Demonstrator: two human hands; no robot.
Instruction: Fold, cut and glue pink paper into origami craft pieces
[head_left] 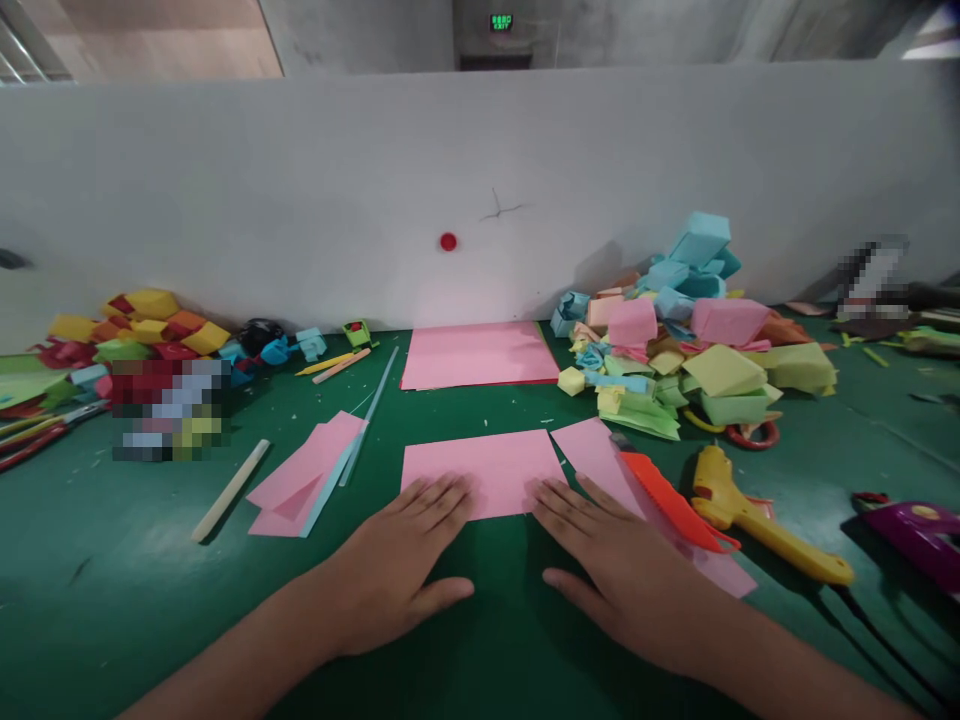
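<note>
A pink paper sheet (484,465) lies flat on the green table in front of me. My left hand (409,560) rests with its fingers stretched over the sheet's lower left part, the thumb apart. On the lower right corner lie the fingers of my right hand (611,555), also outstretched. Under and beside that hand is a pink paper strip (592,450), with a red-orange utility knife (667,500) lying across it. Several pink paper pieces (311,470) and a light blue strip (367,420) lie to the left.
Behind is a stack of pink sheets (480,355). Folded paper shapes (690,340) heap at right, others (150,320) at left. A yellow glue gun (765,515), a purple tool (915,540) and a pale stick (231,490) flank my hands. A white partition (337,200) closes the far side.
</note>
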